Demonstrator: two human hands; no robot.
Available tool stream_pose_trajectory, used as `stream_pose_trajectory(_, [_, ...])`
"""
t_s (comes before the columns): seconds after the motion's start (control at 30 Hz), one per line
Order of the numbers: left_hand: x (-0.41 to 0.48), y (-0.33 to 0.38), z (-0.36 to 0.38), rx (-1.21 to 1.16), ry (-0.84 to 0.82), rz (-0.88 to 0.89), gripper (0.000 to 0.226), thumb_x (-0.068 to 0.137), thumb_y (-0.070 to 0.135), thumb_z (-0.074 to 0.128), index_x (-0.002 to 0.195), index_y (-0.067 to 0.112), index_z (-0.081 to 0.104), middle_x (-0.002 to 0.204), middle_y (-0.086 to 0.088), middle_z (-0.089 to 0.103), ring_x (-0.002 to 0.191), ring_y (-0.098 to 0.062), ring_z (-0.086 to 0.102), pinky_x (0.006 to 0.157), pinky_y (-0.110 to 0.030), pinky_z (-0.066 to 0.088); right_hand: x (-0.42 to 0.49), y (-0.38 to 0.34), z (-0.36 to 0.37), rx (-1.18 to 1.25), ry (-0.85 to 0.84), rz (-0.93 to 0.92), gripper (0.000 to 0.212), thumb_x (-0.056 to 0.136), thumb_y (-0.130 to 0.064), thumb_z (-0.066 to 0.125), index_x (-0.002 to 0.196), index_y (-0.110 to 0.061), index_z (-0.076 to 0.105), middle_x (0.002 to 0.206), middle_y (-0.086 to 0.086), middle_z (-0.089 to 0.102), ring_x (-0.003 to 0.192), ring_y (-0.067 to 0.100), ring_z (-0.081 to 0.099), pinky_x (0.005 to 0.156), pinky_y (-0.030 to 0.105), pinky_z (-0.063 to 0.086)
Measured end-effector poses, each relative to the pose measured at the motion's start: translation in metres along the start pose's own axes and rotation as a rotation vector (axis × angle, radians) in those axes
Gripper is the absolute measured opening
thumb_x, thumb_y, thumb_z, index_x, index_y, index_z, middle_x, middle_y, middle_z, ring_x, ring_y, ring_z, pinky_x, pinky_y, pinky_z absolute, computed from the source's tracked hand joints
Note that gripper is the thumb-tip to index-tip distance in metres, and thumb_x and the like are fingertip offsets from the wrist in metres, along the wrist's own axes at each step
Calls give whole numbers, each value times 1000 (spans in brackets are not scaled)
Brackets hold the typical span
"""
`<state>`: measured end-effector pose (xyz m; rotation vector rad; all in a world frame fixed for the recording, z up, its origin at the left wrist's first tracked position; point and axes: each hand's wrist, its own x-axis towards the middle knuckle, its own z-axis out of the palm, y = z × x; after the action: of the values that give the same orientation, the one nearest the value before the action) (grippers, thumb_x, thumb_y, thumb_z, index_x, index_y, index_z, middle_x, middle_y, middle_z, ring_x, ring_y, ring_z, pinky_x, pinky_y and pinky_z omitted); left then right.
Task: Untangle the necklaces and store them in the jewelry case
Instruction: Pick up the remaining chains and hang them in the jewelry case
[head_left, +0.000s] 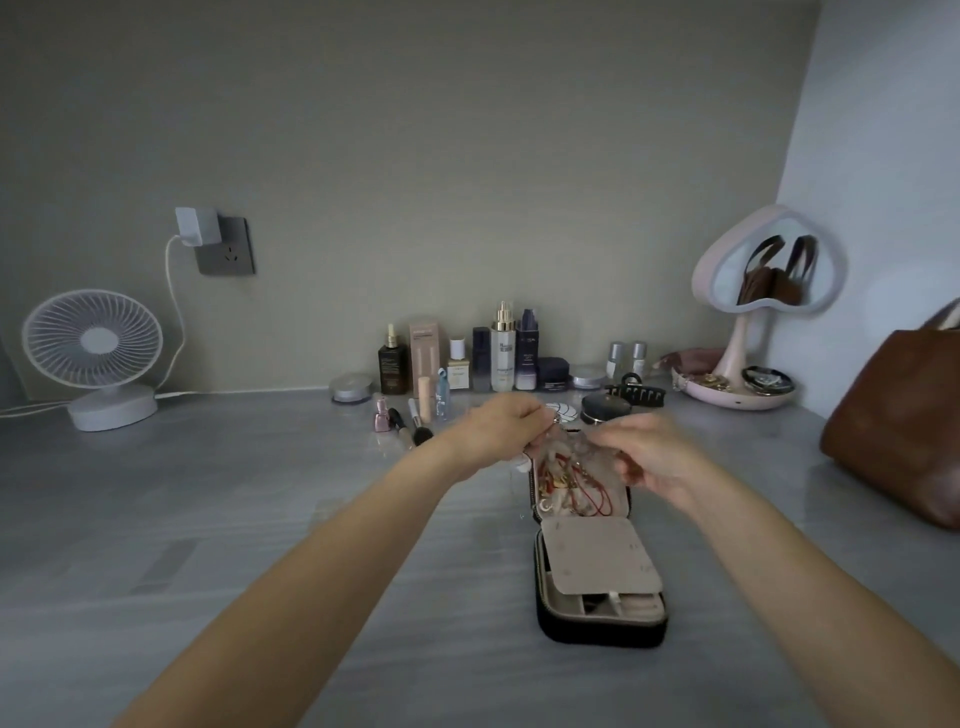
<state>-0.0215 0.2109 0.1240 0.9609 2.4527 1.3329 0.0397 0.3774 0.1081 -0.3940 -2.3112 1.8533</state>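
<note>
**2 hands work a clump of tangled necklaces above an open jewelry case**

A wide grey table (208, 519) runs to a grey wall. An open black jewelry case (597, 587) lies on it right of centre, its long axis running straight away from the person, with a beige flap folded over the near half. Both forearms reach forward and meet over the far half of the case.

The left hand (493, 431) comes in from the left, its fingers (530, 415) pinched narrow at the top left of the clump. The right hand (654, 457) comes in from the right, its fingers (608, 441) curled closed on the upper right edge. Between them hang the necklaces (571, 483), a bunch of red cords, pale beads and gold pieces that trails down onto the far half of the case.

So the tangle lies between and just below the 2 sets of fingers, about equally near each hand. The picture is blurred here, so I cannot tell which strand each hand holds.
</note>
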Motion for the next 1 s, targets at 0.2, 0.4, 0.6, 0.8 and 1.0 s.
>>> stream_pose_trajectory(0.2, [16,16,36,-11,-16,0,28,98,16,37,76,9,52,63,-1,50,57,-9,46,45,-6,37,-7,1,-1,-105,101,-284,16,92,-20,53,103,-14,62,69,4,61,35,6,45,36,15,36])
stream_pose_trajectory(0.4, [20,10,48,44,-41,-35,27,97,15,39,97,0,62,92,-14,67,79,-16,57,69,-23,44,-4,14,-4,-131,-83,-268,20,92,-24,52,110,-16,59,69,1,63,35,7,45,39,17,38])
stream_pose_trajectory(0.6, [25,6,52,277,1,-24,29,96,20,42,69,13,50,73,-3,51,71,-17,47,65,-29,38,-3,29,-9,-63,-207,-187,34,77,-4,69,102,-24,55,76,-2,64,38,7,43,40,18,36])
stream_pose_trajectory(0.8, [30,-1,54,403,73,-54,43,93,28,43,51,21,40,82,-16,54,99,-39,54,83,-46,45,0,35,-11,-103,-98,-185,8,86,-4,60,89,-12,61,64,2,58,31,1,39,36,13,31])
stream_pose_trajectory(1.0, [29,-8,53,438,85,-69,42,94,30,41,52,19,40,64,3,41,92,-32,51,77,-40,39,0,34,-17,-161,-68,-191,7,88,-7,58,91,-3,63,59,1,57,30,1,37,36,12,28])
